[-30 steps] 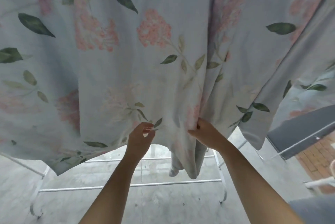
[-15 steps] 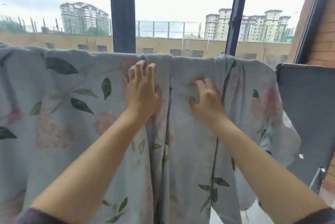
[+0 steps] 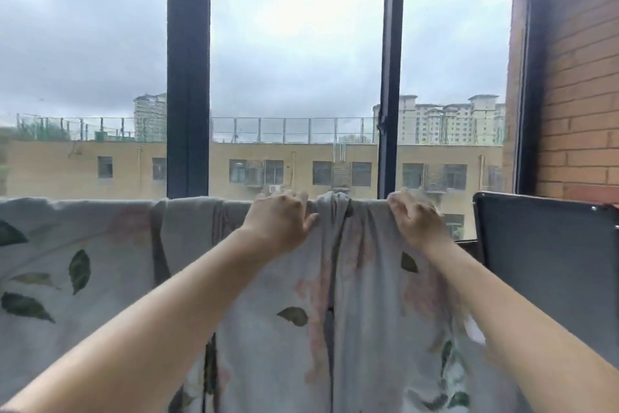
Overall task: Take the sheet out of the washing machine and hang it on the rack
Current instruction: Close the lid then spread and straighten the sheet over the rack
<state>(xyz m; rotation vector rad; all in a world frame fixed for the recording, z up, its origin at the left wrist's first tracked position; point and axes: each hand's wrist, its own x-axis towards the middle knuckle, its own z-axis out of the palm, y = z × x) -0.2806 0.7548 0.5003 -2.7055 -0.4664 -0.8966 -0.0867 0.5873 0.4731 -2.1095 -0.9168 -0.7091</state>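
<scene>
Both the left hand [image 3: 281,221] and right hand [image 3: 415,223] are curled around the top fold of the sheet [image 3: 100,262]. Its length is stretched left to right, with the cloth hung downward.

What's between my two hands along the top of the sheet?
Head view: only a bunched fold of the sheet lies between the left hand and the right hand.

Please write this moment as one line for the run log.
stage: hanging | left hand: grips sheet top edge | right hand: grips top edge | sheet: draped, bunched between hands
</scene>
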